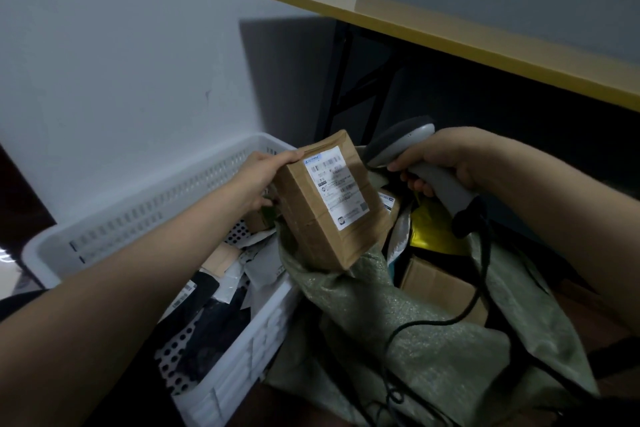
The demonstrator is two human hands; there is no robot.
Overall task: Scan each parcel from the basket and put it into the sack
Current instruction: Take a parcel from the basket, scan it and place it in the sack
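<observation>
Pale wall backs a white basket with many parcels left inside. Beside it gapes the green sack, several boxes already in it. Over the sack's rim nearest the basket, the left grip clasps a brown parcel, label up. The right grip is wrapped round the scanner, aimed at that label.

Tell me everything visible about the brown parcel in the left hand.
The brown parcel is a box wrapped in creased kraft-like paper. A white label with barcodes sits on its upturned face. It is tilted, at the mouth of the green sack; whether its lower corner touches the sack is unclear. The left hand grips its upper end. The scanner head is close beside it.
</observation>
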